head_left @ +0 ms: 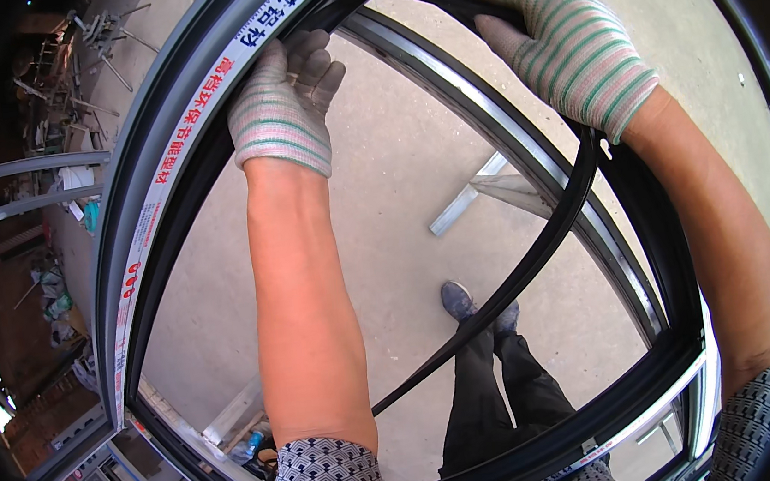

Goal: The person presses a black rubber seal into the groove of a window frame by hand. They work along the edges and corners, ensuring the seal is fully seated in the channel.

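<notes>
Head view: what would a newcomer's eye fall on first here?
A large frame fills the view, the gloved left hand at its upper left and the gloved right hand at its upper right. A black strip curves across its opening. Below, two shoes show on the floor.

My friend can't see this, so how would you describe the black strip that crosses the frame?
Start at the large window-style frame. In its opening, a black rubbery strip curves from below the gloved right hand toward the left forearm. Unlike the frame's black edging, it cuts diagonally across the middle.
</notes>
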The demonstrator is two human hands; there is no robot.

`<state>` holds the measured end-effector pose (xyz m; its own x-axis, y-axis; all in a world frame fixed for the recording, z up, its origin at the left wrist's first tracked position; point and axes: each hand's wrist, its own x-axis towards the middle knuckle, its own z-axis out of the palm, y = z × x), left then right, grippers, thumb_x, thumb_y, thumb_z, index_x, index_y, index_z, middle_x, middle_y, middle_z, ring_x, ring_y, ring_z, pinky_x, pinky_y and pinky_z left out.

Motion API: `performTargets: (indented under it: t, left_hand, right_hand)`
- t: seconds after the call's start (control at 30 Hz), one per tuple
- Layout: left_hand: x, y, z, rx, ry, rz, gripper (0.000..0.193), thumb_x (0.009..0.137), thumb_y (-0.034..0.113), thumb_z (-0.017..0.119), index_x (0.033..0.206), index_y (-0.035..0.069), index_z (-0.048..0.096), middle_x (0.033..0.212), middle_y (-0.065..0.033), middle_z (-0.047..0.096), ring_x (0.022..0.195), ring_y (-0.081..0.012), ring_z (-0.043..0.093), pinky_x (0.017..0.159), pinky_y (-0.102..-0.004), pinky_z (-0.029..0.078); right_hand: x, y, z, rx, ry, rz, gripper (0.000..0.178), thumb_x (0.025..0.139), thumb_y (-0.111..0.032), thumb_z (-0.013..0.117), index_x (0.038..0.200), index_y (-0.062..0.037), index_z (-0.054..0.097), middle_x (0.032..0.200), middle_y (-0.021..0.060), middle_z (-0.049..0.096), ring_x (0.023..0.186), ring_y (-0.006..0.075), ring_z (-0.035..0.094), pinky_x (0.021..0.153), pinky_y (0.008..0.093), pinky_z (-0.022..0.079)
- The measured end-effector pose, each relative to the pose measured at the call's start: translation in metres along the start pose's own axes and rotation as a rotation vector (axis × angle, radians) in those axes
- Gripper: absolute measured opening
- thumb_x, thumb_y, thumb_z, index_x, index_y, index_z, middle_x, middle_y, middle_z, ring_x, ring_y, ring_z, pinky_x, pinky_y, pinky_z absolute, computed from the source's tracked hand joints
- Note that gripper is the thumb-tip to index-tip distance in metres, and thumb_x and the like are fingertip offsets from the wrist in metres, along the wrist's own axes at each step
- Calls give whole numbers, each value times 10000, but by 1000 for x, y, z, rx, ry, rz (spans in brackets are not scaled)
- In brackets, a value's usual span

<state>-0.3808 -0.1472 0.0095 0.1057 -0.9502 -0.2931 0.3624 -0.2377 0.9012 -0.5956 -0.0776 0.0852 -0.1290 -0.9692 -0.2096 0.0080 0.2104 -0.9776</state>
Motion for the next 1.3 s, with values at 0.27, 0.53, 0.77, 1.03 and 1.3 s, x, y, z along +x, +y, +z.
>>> performTargets:
  t: [0.27, 0.53, 0.77, 1.03, 1.3]
  left_hand:
    - [11, -7, 7, -214, -166, -18, 249, 1106, 232, 529, 1202, 14, 600, 1142, -211, 723, 870, -185, 711, 876, -377, 660]
    - [14, 4, 5, -132, -181, -118, 285, 1112, 256, 521, 1208, -2, 594, 1186, -237, 701, 860, -192, 707, 848, -389, 672]
    - [13, 4, -4, -215, -155, -91, 256, 1075, 189, 576, 1230, -15, 589, 1196, -261, 689, 857, -206, 723, 820, -392, 679]
    - [26, -2, -14, -389, -263, -112, 261, 1085, 172, 540, 1254, -20, 586, 1276, -281, 660, 910, -259, 735, 838, -442, 675]
    - [13, 2, -5, -202, -206, -82, 221, 1070, 237, 577, 1146, 47, 660, 1104, -180, 746, 892, -184, 733, 854, -374, 661]
  right_hand:
    - [-3, 1, 1, -334, 19, -184, 722, 989, 1, 628, 1609, 59, 264, 1189, 203, 623, 971, 176, 583, 797, 234, 522]
    - [11, 11, -2, -362, 55, -206, 669, 977, 8, 618, 1572, 83, 321, 1161, 219, 622, 985, 200, 573, 805, 244, 510]
    - [11, 20, -6, -286, 70, -252, 646, 984, -9, 609, 1563, 67, 334, 1187, 222, 596, 984, 221, 562, 827, 257, 507]
    - [-4, -10, -5, -126, -57, -58, 694, 991, -15, 609, 1594, 52, 273, 1216, 209, 579, 1008, 206, 553, 825, 248, 519]
    - [30, 32, -8, -120, 96, -118, 689, 984, 19, 598, 1602, 34, 293, 1287, 208, 555, 1005, 177, 529, 796, 213, 504]
